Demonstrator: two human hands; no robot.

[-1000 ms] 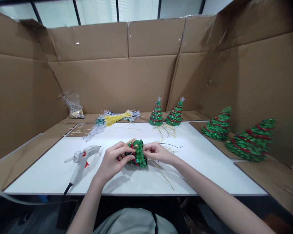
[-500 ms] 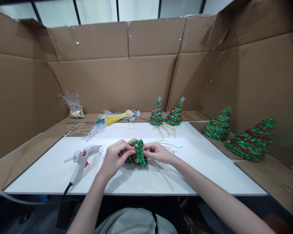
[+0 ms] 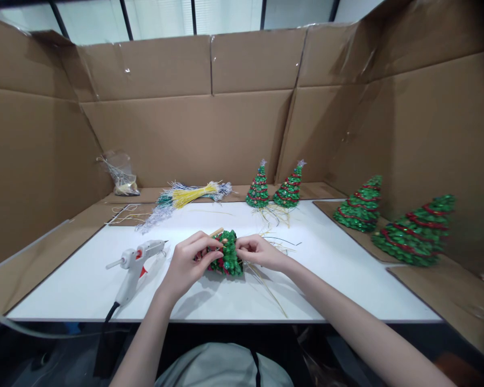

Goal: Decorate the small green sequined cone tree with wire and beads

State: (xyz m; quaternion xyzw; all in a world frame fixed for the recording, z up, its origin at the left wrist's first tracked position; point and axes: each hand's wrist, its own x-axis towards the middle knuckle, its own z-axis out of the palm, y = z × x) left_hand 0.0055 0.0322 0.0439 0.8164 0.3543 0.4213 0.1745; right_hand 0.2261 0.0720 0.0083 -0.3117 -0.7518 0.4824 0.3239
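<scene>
The small, bushy green tree with red trim [image 3: 231,258] lies sideways on the white table [image 3: 326,282]. It looks light and squashy, best held by its wide bottom. The right hand [image 3: 262,251]'s fingers bunch there; the left hand [image 3: 185,262]'s curl at its side. I can't tell what they pinch.

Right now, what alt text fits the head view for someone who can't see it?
Left hand and right hand touch a decorated tree tipped sideways at a white table. A glue gun lies to the left; two star-topped trees stand behind, two starless trees right.
</scene>
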